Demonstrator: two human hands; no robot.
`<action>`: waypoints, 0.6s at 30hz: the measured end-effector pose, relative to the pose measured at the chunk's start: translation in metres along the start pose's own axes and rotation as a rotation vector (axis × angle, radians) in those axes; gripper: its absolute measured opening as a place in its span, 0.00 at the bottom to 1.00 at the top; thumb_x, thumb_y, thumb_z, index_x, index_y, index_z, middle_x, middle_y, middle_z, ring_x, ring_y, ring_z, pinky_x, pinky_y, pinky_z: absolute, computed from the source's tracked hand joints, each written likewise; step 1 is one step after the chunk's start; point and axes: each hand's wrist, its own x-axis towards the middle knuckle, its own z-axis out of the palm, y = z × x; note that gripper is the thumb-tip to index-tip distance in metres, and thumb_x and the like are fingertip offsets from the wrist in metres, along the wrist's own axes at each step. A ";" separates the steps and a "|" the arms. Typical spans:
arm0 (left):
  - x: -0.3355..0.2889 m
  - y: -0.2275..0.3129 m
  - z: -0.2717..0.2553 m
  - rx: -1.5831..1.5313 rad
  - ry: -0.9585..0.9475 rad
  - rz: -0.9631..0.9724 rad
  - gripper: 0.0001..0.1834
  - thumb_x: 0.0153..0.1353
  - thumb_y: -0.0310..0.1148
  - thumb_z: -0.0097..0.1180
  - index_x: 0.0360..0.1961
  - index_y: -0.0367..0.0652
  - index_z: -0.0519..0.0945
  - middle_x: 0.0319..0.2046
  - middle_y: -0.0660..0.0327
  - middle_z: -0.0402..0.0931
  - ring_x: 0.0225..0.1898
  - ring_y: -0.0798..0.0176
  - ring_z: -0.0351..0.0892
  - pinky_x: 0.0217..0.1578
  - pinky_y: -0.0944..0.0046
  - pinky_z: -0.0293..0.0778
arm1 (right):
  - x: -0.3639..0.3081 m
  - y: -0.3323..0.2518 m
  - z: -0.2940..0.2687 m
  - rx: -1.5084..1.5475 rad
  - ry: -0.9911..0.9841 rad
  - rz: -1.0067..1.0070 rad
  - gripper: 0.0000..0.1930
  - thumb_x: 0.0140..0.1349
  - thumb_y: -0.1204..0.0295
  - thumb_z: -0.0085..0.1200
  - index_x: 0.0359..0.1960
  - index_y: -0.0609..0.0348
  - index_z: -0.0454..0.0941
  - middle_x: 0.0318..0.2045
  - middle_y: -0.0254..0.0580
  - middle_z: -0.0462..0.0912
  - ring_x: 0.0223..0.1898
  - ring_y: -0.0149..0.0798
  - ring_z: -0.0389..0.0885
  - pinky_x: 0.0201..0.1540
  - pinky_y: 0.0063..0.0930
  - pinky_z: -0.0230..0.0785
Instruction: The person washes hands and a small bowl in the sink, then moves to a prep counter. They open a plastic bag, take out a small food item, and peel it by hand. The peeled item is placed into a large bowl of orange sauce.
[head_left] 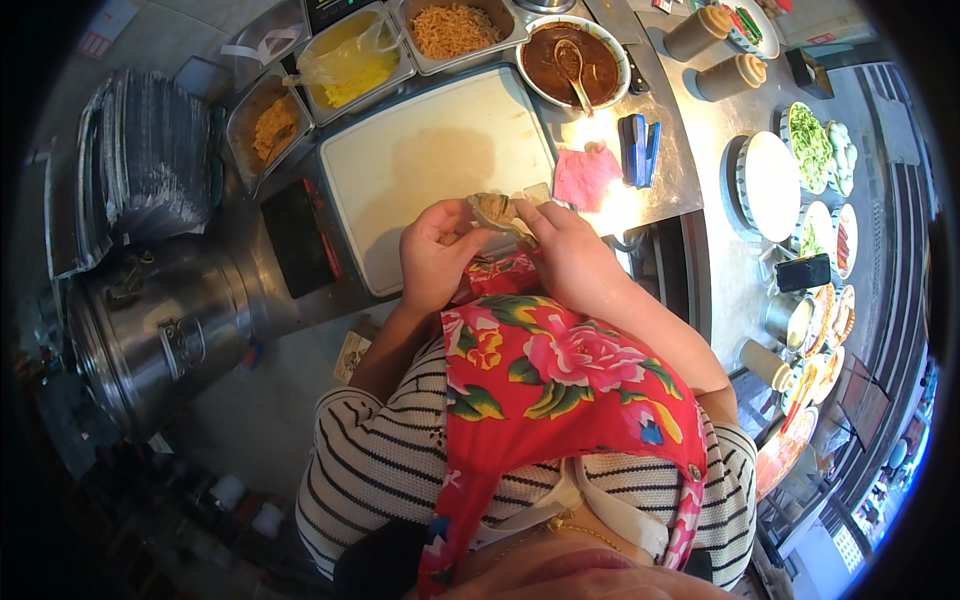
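Steel counter (pixel 675 185) bears: white board (pixel 435 160) reaching beyond my left hand (pixel 437 255), food trays (pixel 470 62) farther; black slab (pixel 300 237) left of it; pink cloth (pixel 588 177), blue stapler-like tool (pixel 639 150), sauce bowl (pixel 625 75) beyond my right hand (pixel 580 255).

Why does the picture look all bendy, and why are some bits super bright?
In the head view, the wide fisheye lens curves straight edges near the dark rim; also in the head view, strong glare whitens the metal counter around the pink cloth and washes out the round white plate; in that same head view, a soft shadow darkens the white cutting board.
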 end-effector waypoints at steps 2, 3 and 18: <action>0.000 0.000 0.000 0.009 -0.007 0.000 0.14 0.58 0.18 0.58 0.46 0.31 0.73 0.36 0.59 0.81 0.33 0.73 0.78 0.34 0.76 0.72 | 0.001 0.000 0.000 -0.004 -0.006 -0.006 0.27 0.58 0.74 0.53 0.60 0.65 0.65 0.41 0.55 0.74 0.44 0.56 0.75 0.48 0.42 0.69; 0.000 0.000 0.000 0.003 -0.005 -0.007 0.14 0.58 0.18 0.58 0.46 0.31 0.73 0.36 0.59 0.81 0.34 0.73 0.78 0.34 0.76 0.72 | 0.001 0.001 0.000 -0.011 -0.006 -0.010 0.26 0.58 0.74 0.53 0.60 0.65 0.65 0.41 0.55 0.74 0.44 0.56 0.75 0.48 0.42 0.69; -0.002 -0.005 -0.002 -0.065 -0.028 -0.037 0.15 0.58 0.16 0.56 0.47 0.30 0.73 0.41 0.55 0.81 0.40 0.67 0.80 0.43 0.70 0.76 | -0.001 0.005 0.005 -0.052 0.026 -0.040 0.24 0.57 0.74 0.50 0.58 0.64 0.67 0.38 0.52 0.74 0.42 0.54 0.76 0.46 0.42 0.69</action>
